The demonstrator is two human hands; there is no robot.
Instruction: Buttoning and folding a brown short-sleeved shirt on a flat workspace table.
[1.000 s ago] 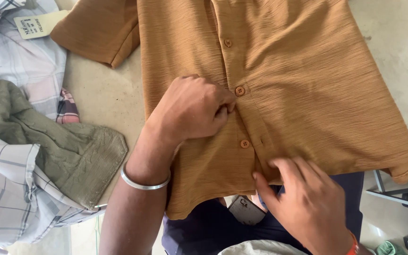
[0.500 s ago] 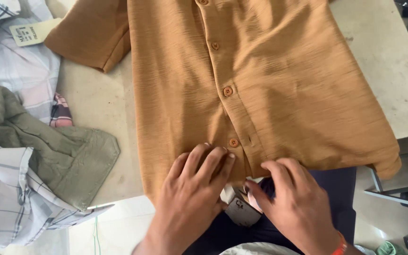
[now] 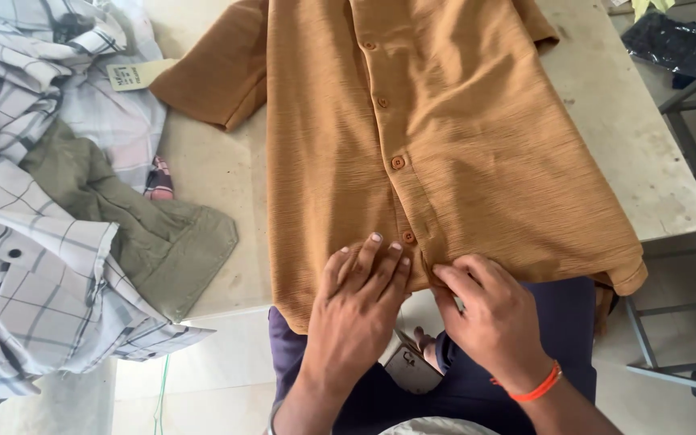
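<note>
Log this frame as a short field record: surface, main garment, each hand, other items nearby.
surface: pale table, worn and marked
main garment: brown button-front shirt spread flat, hem hanging over the near table edge
left hand: left hand flat on the shirt hem, fingers spread beside the lowest button
right hand: right hand pinching the placket at the hem; orange band on the wrist
other items: heap of checked shirts and an olive garment at the left; paper tag

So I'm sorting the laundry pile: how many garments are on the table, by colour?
Brown shirt, under both hands: 1
Olive-green garment: 1
White checked shirt: 1
Pale plaid shirt: 1
Total: 4
</note>
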